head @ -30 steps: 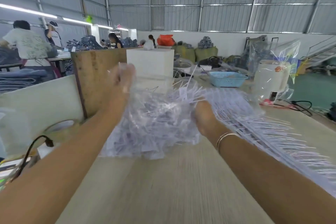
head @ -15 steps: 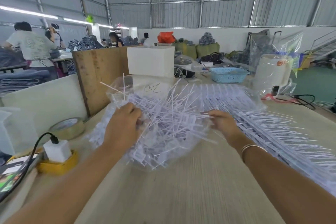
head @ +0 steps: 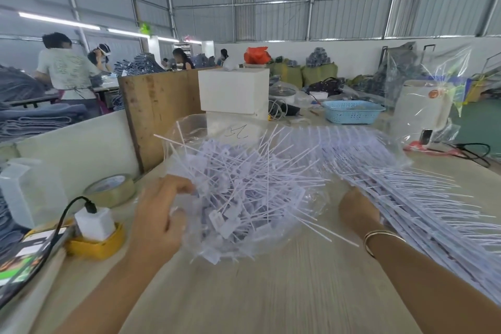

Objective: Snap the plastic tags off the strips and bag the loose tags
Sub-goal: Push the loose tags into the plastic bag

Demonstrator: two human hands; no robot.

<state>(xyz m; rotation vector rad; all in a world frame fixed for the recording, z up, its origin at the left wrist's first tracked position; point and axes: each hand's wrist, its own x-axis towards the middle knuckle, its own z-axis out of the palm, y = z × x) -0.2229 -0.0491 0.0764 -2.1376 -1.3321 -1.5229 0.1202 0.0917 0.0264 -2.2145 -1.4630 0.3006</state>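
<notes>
Tags [head: 244,192] white, loose, heaped inside clear bag [head: 217,127].

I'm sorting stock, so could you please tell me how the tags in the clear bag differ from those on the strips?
The bagged tags lie loose and jumbled, tails pointing every way; the strip tags sit attached in neat parallel rows. The first fill a clear bag by the left hand; the second lie stacked by the right hand. Both are white plastic.
</notes>
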